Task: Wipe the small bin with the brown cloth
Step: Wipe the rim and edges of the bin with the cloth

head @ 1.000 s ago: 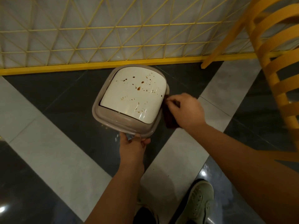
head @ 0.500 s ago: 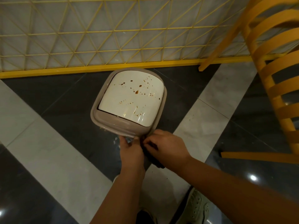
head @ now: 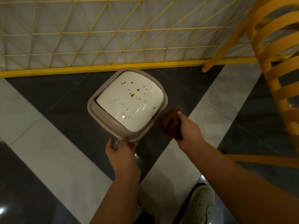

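Your left hand [head: 120, 148] pinches the near corner of the small bin [head: 113, 125] at its taupe rim, thumb on top, fingers tucked under the lip. That grip looks meant to steady the bin so it won't skid on the glossy floor [head: 53, 160] while you rub. Your right hand [head: 188, 126] is clenched round the brown cloth [head: 169, 122], bunched into a wad that sticks out toward the bin's right side. Cloth sits just beside the rim, near the lower-right edge; whether it touches the plastic I can't tell, there's motion blur there.

Bin stands on the dark tile w/ its cream swing lid [head: 129, 101] facing up at you, tilted a bit. Lid is speckled w/ brown spots [head: 132, 95], densest around the centre, plus a few streaks near the front. Those aren't cleaned yet, so the job reads as early-to-mid: sides/rim in hand, lid top to go.

Behind the bin, a yellow lattice fence [head: 113, 34] runs along the wall w/ a yellow base rail. An orange slatted chair [head: 275, 65] crowds your right side, so your elbow has little room there. Your shoe [head: 200, 206] is planted just under your right forearm.

Next, probably: bring the wad up over the lid; press lightly, a swing lid may tip inward.
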The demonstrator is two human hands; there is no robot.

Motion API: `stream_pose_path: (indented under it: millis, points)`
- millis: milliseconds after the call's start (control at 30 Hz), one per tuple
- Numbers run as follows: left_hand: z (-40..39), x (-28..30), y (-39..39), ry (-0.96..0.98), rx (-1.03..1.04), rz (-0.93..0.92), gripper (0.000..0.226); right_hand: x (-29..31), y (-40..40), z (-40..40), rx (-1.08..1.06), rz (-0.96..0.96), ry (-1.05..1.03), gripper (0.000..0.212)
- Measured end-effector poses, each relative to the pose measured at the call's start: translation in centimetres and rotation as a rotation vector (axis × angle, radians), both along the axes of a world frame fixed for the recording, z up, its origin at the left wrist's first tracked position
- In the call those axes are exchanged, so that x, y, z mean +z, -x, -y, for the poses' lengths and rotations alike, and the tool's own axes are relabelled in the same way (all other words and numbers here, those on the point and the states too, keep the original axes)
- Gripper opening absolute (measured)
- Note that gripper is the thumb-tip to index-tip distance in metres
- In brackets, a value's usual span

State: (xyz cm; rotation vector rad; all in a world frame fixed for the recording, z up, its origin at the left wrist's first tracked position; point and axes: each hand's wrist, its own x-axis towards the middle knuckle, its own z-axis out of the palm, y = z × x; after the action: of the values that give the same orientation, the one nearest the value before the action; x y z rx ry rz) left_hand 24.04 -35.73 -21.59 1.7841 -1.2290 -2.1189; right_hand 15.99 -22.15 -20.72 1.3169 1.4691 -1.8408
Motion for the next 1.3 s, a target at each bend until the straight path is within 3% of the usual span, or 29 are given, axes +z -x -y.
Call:
stream_pose_path:
  millis: [67,233,467,633,767,867,1000,1133,1200,1300]
  points:
    - [-0.6,-0.1,0.2,-0.024,-0.005,-0.018,0.063,0.1,-0.9,1.5,0.091,-0.043,0.041,0.011]
    - [-1.6,-0.5,0.7,0.005,-0.083,-0.025,0.052,-0.4,-3.4,4.1,0.234,-0.122,0.005,0.027]
    - [-1.5,-0.2,1.1,0.001,-0.099,-0.079,0.051,-0.9,-0.8,4.5,0.344,-0.232,-0.174,0.022]
    - [-1.0,-0.5,1.4,-0.076,-0.026,-0.078,0.056,-0.8,3.9,3.6,0.26,-0.229,-0.176,0.007]
    - [-1.1,-0.7,1.6,-0.093,0.002,-0.069,0.055,-1.0,6.2,3.8,0.16,-0.286,-0.239,0.017]
    - [-1.4,-0.8,1.6,-0.093,0.021,-0.091,0.053,-1.2,4.2,4.4,0.199,-0.285,-0.218,0.021]
    - [-1.4,-0.9,1.4,-0.063,-0.018,-0.094,0.057,-1.4,-1.2,4.5,0.393,-0.23,-0.132,0.01]
    - [-0.5,-0.5,0.8,-0.074,-0.011,-0.073,0.052,-1.3,-4.1,4.4,0.453,-0.158,-0.168,0.008]
    - [0.1,0.1,0.4,-0.084,-0.003,-0.081,0.049,-0.8,-4.9,4.4,0.42,-0.138,-0.117,0.01]
    - [1.3,0.9,-0.4,-0.057,0.01,-0.074,0.05,0.1,-4.1,3.9,0.148,-0.091,-0.012,0.011]
